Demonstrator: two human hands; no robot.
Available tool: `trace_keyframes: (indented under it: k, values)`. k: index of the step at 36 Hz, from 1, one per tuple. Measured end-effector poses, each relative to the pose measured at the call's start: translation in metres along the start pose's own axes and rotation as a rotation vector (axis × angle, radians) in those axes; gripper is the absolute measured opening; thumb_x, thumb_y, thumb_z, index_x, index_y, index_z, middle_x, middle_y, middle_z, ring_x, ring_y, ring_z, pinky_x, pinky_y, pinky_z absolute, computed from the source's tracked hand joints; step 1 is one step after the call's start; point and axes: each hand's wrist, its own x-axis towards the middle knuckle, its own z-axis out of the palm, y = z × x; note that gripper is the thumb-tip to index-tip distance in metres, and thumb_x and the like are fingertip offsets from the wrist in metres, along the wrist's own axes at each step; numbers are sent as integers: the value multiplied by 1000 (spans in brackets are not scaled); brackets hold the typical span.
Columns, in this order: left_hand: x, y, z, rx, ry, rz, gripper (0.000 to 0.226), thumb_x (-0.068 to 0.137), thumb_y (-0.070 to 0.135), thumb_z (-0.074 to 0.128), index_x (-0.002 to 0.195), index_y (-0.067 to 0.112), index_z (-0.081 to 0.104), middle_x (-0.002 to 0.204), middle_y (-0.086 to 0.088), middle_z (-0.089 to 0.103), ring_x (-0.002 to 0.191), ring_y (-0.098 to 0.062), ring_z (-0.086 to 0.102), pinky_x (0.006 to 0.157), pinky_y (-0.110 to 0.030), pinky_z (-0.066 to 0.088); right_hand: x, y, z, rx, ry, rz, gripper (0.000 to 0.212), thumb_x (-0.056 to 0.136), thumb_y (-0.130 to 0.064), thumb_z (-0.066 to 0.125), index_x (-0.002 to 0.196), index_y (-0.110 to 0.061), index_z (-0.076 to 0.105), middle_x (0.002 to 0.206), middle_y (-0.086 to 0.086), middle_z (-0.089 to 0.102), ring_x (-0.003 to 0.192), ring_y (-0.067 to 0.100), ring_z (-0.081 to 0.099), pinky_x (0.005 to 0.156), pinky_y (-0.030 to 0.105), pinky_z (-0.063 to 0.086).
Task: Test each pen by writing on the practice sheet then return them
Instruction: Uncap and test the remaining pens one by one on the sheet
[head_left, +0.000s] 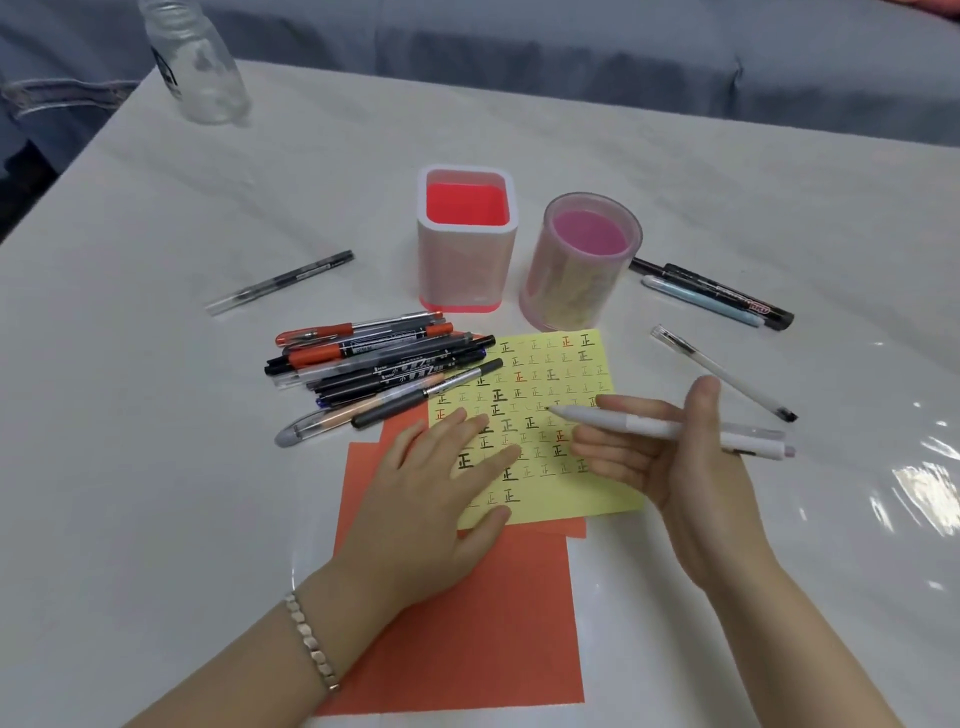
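The white, glossy surface (156, 467) runs from my wrists out to grey upholstery beyond. Nearest me lies an orange paper (467, 623), and on its far end the yellow practice sheet (587, 493), already crowded with rows of test characters.

My left hand (431, 499) lies flat on the sheet's left side, its fingers (470, 428) straight and spread, pinning it down. My right hand (675, 493) holds the white pen (649, 427) loosely across curled fingers (639, 405) with the thumb over the barrel. The tip points left over the middle of the sheet; I cannot tell whether it touches.

To write cleanly I judge I should shift to a proper writing grip, tilt the tip down and aim for a bare patch near the bottom edge.

Farther out, the pile of pens (374, 364) overlaps the sheet's left corner. Behind it stand the square holder (467, 244) and the round holder (582, 270), with more pens scattered to either side.
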Motion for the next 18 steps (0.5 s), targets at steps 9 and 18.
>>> trace_keyframes:
  k: [9,18]
  values:
    - [0,-1,2,1,12,14,47,86,49,41,129,37,52,141,-3,46,135,-21,35,109,-44,19,-3,25,13,-157,67,-164,24,84,-12,65,71,-9,45,41,-5,49,42,5,45,44,14,35]
    - [0,-1,2,15,12,17,48,85,50,40,130,37,50,147,-1,37,139,-19,26,111,-46,14,-4,44,28,-207,153,-145,30,76,-18,74,62,-8,49,51,15,57,50,19,50,52,19,42]
